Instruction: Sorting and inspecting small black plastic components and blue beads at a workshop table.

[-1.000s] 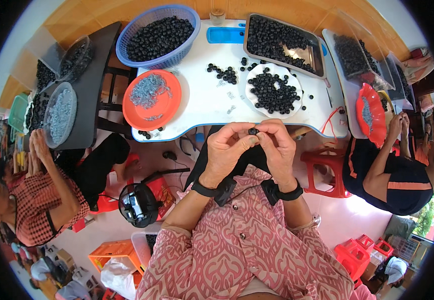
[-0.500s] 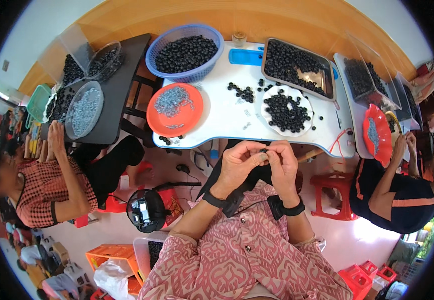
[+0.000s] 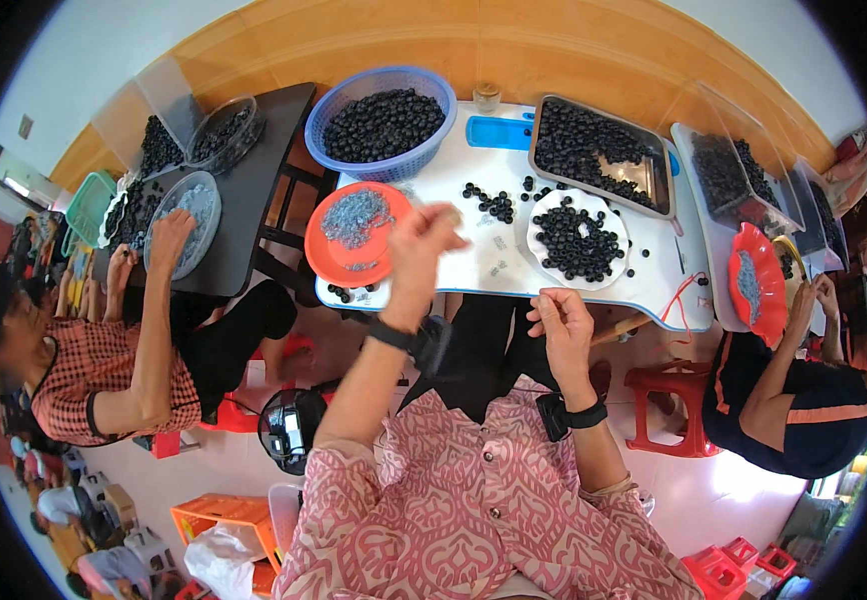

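My left hand [image 3: 427,245] is over the right edge of a round orange-red plate [image 3: 318,250], smeared by motion, so its fingers and anything in them are unclear. A heap of small grey-blue pieces [image 3: 356,217] lies on that plate. At the front edge of the white table [image 3: 454,262], my right hand [image 3: 564,325] is closed with thumb and fingertips together; what they hold, if anything, is hidden. Just beyond it stands a white scalloped plate [image 3: 538,262] of small round black parts [image 3: 576,240]. More loose black parts [image 3: 494,203] are scattered left of this plate.
A blue basket [image 3: 322,150] and a metal tray [image 3: 666,203], both holding black parts, stand at the back. Between them lies a blue tray [image 3: 499,132]. People work at tables on both sides. A red stool [image 3: 672,400] is at the right.
My hands were together over the table's front edge, fingering a small black part. They have parted: the left has swung up and left to the orange-red plate, while the right stays near its place.
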Action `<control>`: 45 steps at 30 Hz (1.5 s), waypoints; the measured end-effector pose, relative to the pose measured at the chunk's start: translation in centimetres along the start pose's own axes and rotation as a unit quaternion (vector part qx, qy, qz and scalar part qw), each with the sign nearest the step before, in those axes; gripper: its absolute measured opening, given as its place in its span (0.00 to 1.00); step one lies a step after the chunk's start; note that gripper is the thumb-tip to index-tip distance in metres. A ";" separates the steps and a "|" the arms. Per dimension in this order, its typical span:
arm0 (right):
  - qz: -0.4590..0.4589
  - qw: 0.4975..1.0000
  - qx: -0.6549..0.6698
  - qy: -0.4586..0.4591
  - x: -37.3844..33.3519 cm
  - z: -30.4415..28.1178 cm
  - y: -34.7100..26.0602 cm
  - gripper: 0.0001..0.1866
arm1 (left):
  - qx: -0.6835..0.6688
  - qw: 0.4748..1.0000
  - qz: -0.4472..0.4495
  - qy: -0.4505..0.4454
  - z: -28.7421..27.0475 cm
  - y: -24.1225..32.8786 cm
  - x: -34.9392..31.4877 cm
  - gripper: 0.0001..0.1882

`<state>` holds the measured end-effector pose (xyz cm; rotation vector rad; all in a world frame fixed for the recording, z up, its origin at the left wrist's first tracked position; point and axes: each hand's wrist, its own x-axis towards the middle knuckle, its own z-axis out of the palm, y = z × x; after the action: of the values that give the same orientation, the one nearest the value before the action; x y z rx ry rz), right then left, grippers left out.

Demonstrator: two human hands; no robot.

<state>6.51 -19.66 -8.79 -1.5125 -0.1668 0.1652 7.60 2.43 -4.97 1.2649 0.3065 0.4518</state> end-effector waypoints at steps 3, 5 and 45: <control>0.030 0.999 0.019 0.006 0.2 -0.7 1.8 0.08 | -0.029 0.997 0.051 0.046 -2.0 1.9 5.9 0.10; 0.039 0.999 0.030 0.010 0.2 -1.1 2.9 0.08 | -0.007 0.996 0.067 0.063 -4.0 2.7 9.6 0.12; 0.100 0.973 0.169 0.123 3.6 -5.7 5.5 0.09 | 0.335 0.928 0.155 -0.051 8.8 -13.8 0.4 0.12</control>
<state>11.24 -24.19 -14.51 -1.1946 0.2053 0.1569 14.22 -8.03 -15.79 2.0165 0.1731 0.5714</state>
